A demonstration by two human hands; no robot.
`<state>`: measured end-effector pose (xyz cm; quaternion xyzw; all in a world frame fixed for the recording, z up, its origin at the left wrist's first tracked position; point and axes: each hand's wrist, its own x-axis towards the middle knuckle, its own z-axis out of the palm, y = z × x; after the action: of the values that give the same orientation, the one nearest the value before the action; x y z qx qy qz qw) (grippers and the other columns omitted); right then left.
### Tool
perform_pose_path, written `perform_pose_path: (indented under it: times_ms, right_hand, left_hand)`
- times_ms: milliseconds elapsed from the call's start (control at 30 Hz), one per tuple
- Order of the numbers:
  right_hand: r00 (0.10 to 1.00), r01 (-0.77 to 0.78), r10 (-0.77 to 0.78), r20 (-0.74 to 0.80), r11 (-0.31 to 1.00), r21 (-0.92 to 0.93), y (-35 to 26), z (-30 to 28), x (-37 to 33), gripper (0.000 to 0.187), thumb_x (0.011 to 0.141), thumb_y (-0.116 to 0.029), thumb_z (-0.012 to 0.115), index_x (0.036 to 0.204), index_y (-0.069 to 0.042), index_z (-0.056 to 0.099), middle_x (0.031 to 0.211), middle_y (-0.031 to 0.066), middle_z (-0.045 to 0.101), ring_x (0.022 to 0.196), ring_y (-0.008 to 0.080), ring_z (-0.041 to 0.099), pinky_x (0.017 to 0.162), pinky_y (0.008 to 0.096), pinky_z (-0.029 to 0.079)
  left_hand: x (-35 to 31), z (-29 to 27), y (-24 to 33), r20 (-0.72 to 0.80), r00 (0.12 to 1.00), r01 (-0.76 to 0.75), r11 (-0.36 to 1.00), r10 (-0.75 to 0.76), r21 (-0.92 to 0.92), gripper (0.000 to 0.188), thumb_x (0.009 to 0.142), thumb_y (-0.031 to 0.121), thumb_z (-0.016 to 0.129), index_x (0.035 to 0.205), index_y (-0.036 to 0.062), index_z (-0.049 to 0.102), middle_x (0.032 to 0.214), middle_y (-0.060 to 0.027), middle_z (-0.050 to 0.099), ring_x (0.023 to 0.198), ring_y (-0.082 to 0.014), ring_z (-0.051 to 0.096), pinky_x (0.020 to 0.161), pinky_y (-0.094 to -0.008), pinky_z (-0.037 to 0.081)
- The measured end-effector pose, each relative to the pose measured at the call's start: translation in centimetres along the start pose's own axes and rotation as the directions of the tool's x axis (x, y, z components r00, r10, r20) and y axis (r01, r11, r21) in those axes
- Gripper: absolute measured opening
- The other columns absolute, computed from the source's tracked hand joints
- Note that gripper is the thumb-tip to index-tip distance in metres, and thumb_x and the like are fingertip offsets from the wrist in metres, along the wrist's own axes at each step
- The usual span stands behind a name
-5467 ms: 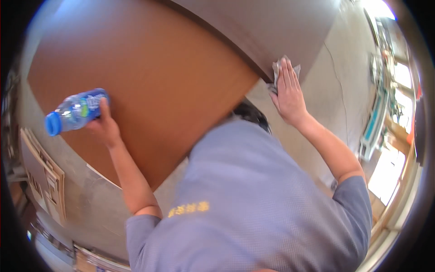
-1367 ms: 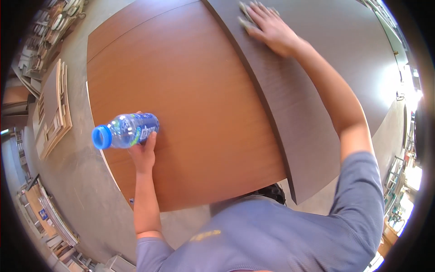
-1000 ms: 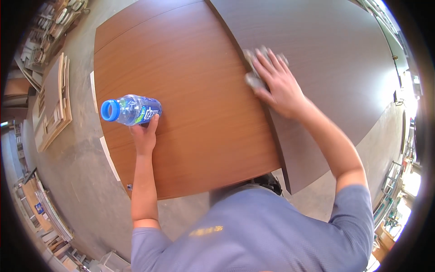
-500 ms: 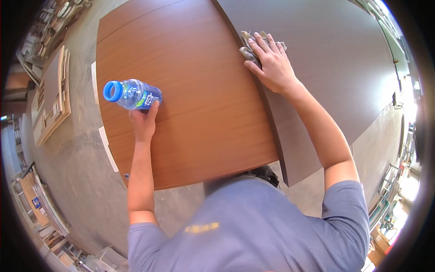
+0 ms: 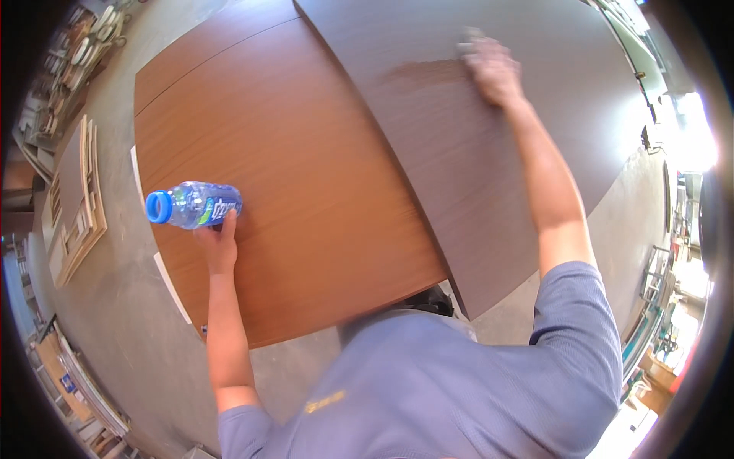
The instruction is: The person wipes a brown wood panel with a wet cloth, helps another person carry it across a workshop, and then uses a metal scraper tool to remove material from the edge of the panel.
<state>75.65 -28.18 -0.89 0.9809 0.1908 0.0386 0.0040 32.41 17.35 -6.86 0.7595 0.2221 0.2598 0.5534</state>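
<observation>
My left hand point(image 5: 219, 243) is closed round a clear plastic bottle point(image 5: 200, 205) with a blue label. The bottle tilts over the reddish-brown wood panel point(image 5: 283, 183), its wide blue-rimmed mouth pointing left. On the dark grey-brown panel point(image 5: 436, 168), my right hand point(image 5: 497, 73) rests over a crumpled greyish rag point(image 5: 472, 40). Motion smears that hand and its fingers, and the rag shows only partly past the fingertips. Left of the rag, a darker, damp-looking streak point(image 5: 424, 73) runs across the dark panel.
The dark panel's long edge overlaps the reddish-brown panel. Stacked boards point(image 5: 80, 199) stand on the concrete floor point(image 5: 122, 306) at the left. More boards point(image 5: 84, 375) lie at lower left. A loaded rack point(image 5: 88, 61) is at far left, with assorted gear along the right rim.
My right hand has slid the rag rightward and farther out from the dark panel's edge; a dark streak now shows. The bottle and left hand sit lower and farther left in view, as do the panels.
</observation>
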Motion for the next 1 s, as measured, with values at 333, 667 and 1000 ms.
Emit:
perform_pose_path:
  times_ms: [333,667,1000]
  right_hand:
    - [0.933,0.358,-0.359,0.003,0.931,0.067,-7.8,-1.5,-11.5,0.073,0.1,-0.048,0.057,0.156,-0.003,0.039,0.165,0.0185,0.032,0.154,0.032,0.026,0.127,0.0445,0.019]
    - [0.824,0.483,-0.555,0.113,0.792,0.373,-14.1,-3.8,-23.8,0.082,0.099,-0.052,0.054,0.157,0.002,0.033,0.167,0.0171,0.028,0.156,0.0307,0.021,0.129,0.0441,0.012]
    - [0.919,0.375,-0.392,0.045,0.903,0.207,-13.4,-3.8,-29.4,0.077,0.095,-0.05,0.063,0.158,-0.012,0.037,0.165,0.0168,0.031,0.154,0.036,0.026,0.126,0.0524,0.019]
  left_hand:
    - [-0.4,-1.2,0.0,0.07,0.998,-0.005,0.998,0.0,0.066,0.055,0.097,0.006,0.066,0.146,-0.002,0.042,0.147,-0.0142,0.053,0.132,-0.0254,0.053,0.114,-0.0392,0.04]
    - [0.3,-0.8,-0.1,0.047,0.999,-0.029,0.992,0.024,0.12,0.05,0.1,0.009,0.065,0.144,-0.0023,0.043,0.146,-0.0138,0.054,0.132,-0.0245,0.054,0.115,-0.0389,0.039]
    - [0.7,-0.9,-0.7,-0.013,0.999,-0.033,0.989,0.035,0.144,0.05,0.096,0.021,0.074,0.135,-0.0031,0.053,0.132,-0.0113,0.062,0.116,-0.0198,0.061,0.106,-0.0357,0.046]
